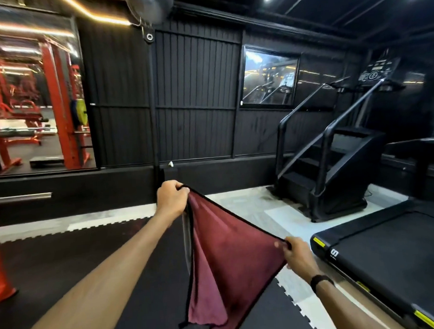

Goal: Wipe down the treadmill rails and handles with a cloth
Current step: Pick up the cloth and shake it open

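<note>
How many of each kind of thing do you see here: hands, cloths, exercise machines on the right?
Hands: 2, left hand and right hand
Cloths: 1, maroon cloth
Machines: 2, treadmill and stair climber
Total: 5

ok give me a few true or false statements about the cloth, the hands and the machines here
1. Both hands hold the maroon cloth. True: the left hand grips one top corner and the right hand pinches the other.
2. The cloth is pressed flat against a treadmill rail. False: it hangs in the air between the hands, touching no machine.
3. The treadmill lies to the person's right. True.
4. The cloth is plain white with no edging. False: it is maroon with a dark trim along its edges.
5. A stair climber stands beyond the treadmill near the black wall. True.
6. The left wrist wears a dark band. False: the wristband is on the right wrist.
</note>
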`<state>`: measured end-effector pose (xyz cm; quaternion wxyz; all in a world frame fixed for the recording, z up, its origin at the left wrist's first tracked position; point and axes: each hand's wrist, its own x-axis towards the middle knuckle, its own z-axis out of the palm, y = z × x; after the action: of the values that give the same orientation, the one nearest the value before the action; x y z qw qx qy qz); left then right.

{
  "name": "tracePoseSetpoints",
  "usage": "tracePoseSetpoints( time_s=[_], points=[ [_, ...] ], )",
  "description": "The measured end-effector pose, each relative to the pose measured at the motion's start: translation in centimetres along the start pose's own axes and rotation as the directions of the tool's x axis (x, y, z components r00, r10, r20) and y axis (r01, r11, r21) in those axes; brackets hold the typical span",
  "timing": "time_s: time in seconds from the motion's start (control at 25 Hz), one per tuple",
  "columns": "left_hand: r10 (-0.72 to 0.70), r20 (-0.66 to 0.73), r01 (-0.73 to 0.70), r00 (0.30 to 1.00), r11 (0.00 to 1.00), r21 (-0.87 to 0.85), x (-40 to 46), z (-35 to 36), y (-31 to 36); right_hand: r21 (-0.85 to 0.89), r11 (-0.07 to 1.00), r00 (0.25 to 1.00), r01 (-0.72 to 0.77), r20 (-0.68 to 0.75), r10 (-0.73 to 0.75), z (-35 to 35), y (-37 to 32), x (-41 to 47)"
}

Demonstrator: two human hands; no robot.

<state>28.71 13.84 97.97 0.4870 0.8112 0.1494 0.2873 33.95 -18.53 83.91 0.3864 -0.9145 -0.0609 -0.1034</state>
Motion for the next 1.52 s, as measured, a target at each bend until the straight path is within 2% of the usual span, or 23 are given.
tracePoseSetpoints(
  time_s=[0.08, 0.16, 0.2, 0.28, 0.32, 0.36, 0.4, 0.48, 0.56, 0.6, 0.76, 0.84, 1.04, 1.16, 1.28, 1.32, 1.36, 1.4, 1.44, 1.48, 1.52],
  points=[
    [-0.078, 0.063, 0.080, 0.995, 0.996, -0.030, 0.3, -0.4, -0.6, 0.065, 0.998, 1.000, -0.021, 0.006, 0.021, -1.6, -1.0, 1.2],
    [-0.115, 0.236, 0.129, 0.965, 0.991, -0.046, 0.8, -1.4, -0.9, 0.180, 0.982, 0.998, -0.050, 0.033, 0.045, -3.6, -2.5, 2.3],
    [-0.131, 0.370, 0.158, 0.920, 0.987, -0.042, 1.3, -2.4, -0.9, 0.264, 0.961, 0.993, -0.084, 0.101, 0.060, -4.9, -3.1, 2.7],
    [-0.163, 0.627, 0.228, 0.762, 0.973, -0.024, 2.7, -4.8, -1.0, 0.408, 0.891, 0.937, -0.200, 0.346, 0.052, -8.4, -4.0, 3.3],
    [-0.184, 0.678, 0.258, 0.711, 0.966, -0.009, 3.5, -5.7, -1.2, 0.437, 0.862, 0.891, -0.256, 0.452, 0.035, -10.2, -4.5, 3.4],
    [-0.216, 0.666, 0.277, 0.714, 0.961, 0.015, 4.2, -6.1, -1.2, 0.440, 0.854, 0.867, -0.279, 0.497, 0.027, -11.6, -5.2, 3.6],
    [-0.242, 0.598, 0.275, 0.764, 0.961, 0.038, 4.6, -6.0, -1.1, 0.422, 0.865, 0.880, -0.270, 0.474, 0.044, -12.4, -6.2, 3.9],
    [-0.247, 0.427, 0.263, 0.870, 0.964, 0.020, 3.8, -4.4, 0.0, 0.395, 0.903, 0.967, -0.173, 0.241, 0.080, -12.2, -8.4, 4.2],
    [-0.241, 0.445, 0.312, 0.863, 0.946, -0.092, 2.0, -2.0, 2.0, 0.410, 0.909, 0.998, -0.068, 0.028, 0.062, -10.2, -10.5, 3.6],
    [-0.235, 0.496, 0.341, 0.836, 0.931, -0.134, 1.0, -0.8, 3.0, 0.421, 0.907, 1.000, -0.012, -0.002, 0.014, -9.0, -11.5, 3.1],
    [-0.184, 0.600, 0.351, 0.779, 0.920, -0.173, -3.0, 3.5, 6.0, 0.367, 0.907, 0.961, 0.206, 0.100, -0.258, -5.6, -14.4, 0.9],
    [-0.155, 0.627, 0.352, 0.763, 0.914, -0.202, -4.7, 4.7, 6.9, 0.311, 0.909, 0.930, 0.279, 0.148, -0.336, -4.8, -15.1, 0.2],
    [-0.093, 0.655, 0.364, 0.750, 0.885, -0.290, -6.1, 5.4, 6.9, 0.310, 0.906, 0.934, 0.288, 0.119, -0.338, -5.2, -14.5, -1.1],
    [-0.058, 0.625, 0.300, 0.779, 0.909, -0.289, -6.7, 5.4, 7.0, 0.291, 0.921, 0.922, 0.260, 0.209, -0.326, -5.8, -14.3, -1.7],
    [-0.042, 0.670, 0.332, 0.741, 0.890, -0.311, -7.2, 5.5, 6.7, 0.080, 0.943, 0.899, 0.324, 0.284, -0.333, -6.2, -13.0, -1.8],
    [-0.033, 0.682, 0.319, 0.730, 0.900, -0.298, -7.3, 5.8, 6.4, -0.011, 0.934, 0.893, 0.357, 0.297, -0.338, -6.4, -12.4, -1.8],
    [-0.004, 0.675, 0.229, 0.738, 0.942, -0.245, -7.4, 6.2, 6.0, -0.084, 0.921, 0.887, 0.380, 0.314, -0.337, -6.6, -11.9, -1.7],
    [0.065, 0.648, 0.044, 0.759, 0.988, -0.150, -7.4, 6.8, 5.4, -0.133, 0.908, 0.882, 0.398, 0.330, -0.338, -6.8, -11.3, -1.8],
    [0.145, 0.628, -0.164, 0.764, 0.986, -0.028, -7.5, 7.2, 4.9, -0.170, 0.892, 0.875, 0.418, 0.340, -0.345, -7.1, -11.0, -2.1],
    [0.219, 0.627, -0.315, 0.748, 0.948, 0.045, -7.5, 7.7, 4.6, -0.193, 0.884, 0.874, 0.426, 0.341, -0.347, -7.3, -10.8, -2.6],
    [0.255, 0.669, -0.372, 0.698, 0.928, 0.034, -7.5, 8.7, 4.2, -0.190, 0.893, 0.884, 0.407, 0.329, -0.333, -7.7, -10.0, -2.9]
  ],
)
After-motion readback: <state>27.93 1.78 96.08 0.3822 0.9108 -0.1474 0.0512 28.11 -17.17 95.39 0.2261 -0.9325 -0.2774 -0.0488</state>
